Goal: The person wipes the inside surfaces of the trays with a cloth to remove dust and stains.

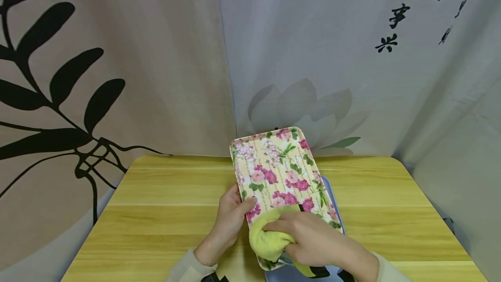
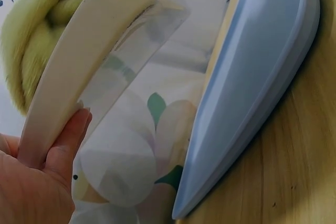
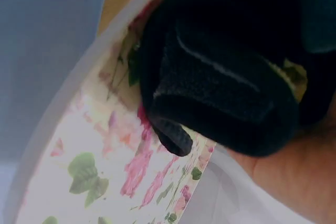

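A rectangular tray (image 1: 279,166) printed with pink flowers is held up at a tilt above the table. My left hand (image 1: 228,214) grips its left edge, thumb on the patterned face and fingers behind. The tray's pale rim (image 2: 68,61) crosses the left wrist view. With curled fingers my right hand (image 1: 318,236) holds a bunched yellow-green cloth (image 1: 268,236) against the lower part of the patterned face. A blue tray (image 2: 252,87) lies on the table behind and below the floral one, which partly hides it in the head view.
The wooden table (image 1: 156,212) has bare surface on both sides of the trays. A printed curtain (image 1: 176,55) hangs along the table's back edge. Dark straps (image 3: 210,77) at the wrist block much of the right wrist view.
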